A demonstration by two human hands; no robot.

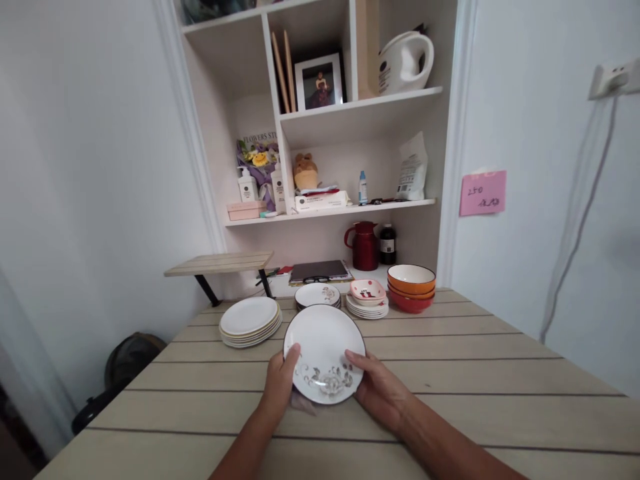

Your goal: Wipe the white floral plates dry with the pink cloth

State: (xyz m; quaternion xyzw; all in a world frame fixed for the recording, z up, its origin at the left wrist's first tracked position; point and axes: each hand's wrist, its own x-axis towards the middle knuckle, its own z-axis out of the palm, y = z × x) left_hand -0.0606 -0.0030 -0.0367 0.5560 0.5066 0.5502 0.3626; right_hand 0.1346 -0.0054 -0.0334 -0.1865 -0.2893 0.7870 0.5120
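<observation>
A white plate (324, 343) with a dark rim and a grey flower print is held up over the table, tilted toward me. My left hand (281, 380) grips its left edge, thumb on top. On the right edge my right hand (377, 387) is closed in the same way, its fingers hidden beneath. Some greyish cloth-like material (303, 403) shows under the plate by my left hand. Just behind stands a stack of similar dark-rimmed plates (316, 294).
White plates (250, 316) are stacked at the left. Small plates (367, 309) bear a pink square bowl (369, 291); orange and red bowls (411, 288) stand right of them. Behind are a red jug (363, 245), a dark bottle (387, 244), a laptop (320, 271) and a small raised shelf (220, 263).
</observation>
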